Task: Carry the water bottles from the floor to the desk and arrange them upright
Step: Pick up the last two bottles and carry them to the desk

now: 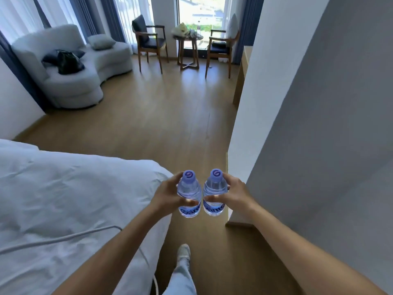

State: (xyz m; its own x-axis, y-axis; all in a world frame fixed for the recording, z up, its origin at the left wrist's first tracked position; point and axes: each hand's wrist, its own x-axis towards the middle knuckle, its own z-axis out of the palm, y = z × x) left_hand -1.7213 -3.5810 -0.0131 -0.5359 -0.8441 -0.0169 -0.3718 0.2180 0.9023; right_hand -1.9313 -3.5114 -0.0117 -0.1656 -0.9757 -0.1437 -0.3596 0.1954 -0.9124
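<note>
**Op:** Bottles first. From the head view, I have one in each hand, both off the floor and held out in front of me at about the same height. My left hand [168, 195] grips the left bottle [189, 196], thumb laid across the front of it and fingers curled round the far side. My right hand [235, 193] grips the right bottle [213, 194] the same way, mirrored.

**Desk:** Are they upright?

**Op:** Roughly. Both purple caps point up towards the camera, and the bodies lean a little away from each other at the top. The two bottles sit just beside each other; I cannot tell whether they touch low down.

**Desk:** Where are you standing?

**Op:** On the wooden floor [170, 124], in a passage between the bed [74, 199] on my left and a grey wall [308, 145] on my right. A white cable [63, 237] lies across the bedding. My foot in a pale shoe [184, 251] shows below the bottles.

**Desk:** And ahead?

**Op:** At the far end, a small round table [188, 50] stands by the window between two wooden chairs [151, 42]. A pale sofa [72, 64] sits on the left with a dark bag [68, 61] on it. Past the wall corner on the right, the edge of a light wooden unit [241, 75] shows; I cannot tell what it is.
</note>
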